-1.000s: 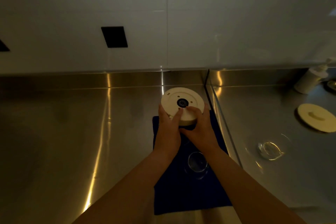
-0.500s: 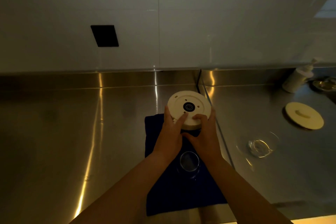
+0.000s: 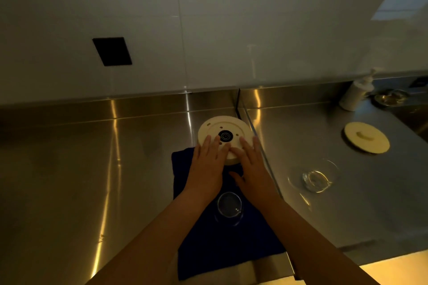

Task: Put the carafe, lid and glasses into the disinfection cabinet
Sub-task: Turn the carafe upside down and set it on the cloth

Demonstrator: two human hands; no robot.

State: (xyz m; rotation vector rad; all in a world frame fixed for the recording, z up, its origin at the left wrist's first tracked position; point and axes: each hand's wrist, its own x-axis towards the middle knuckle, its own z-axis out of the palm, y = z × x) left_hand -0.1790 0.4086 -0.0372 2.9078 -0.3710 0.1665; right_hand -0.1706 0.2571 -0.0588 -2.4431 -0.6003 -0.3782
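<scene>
A cream round object with a black centre (image 3: 224,133), apparently the upturned carafe base, stands at the far end of a dark blue cloth (image 3: 208,243). My left hand (image 3: 207,166) and my right hand (image 3: 251,166) lie on its near side with fingers straight, touching its top. A clear glass (image 3: 229,207) stands on the cloth between my wrists. A second clear glass (image 3: 316,179) sits on the steel counter to the right. The cream lid (image 3: 367,137) lies flat further right.
Steel counter (image 3: 81,180) runs left and right, with a seam (image 3: 259,143) beside the cloth. A white pump bottle (image 3: 356,95) and a small metal dish (image 3: 391,97) stand at the far right. A white wall with a black plate (image 3: 112,51) rises behind.
My fingers have straightened out and now lie flat on the cream object instead of curling round its edge. The view has shifted a little to the right.
</scene>
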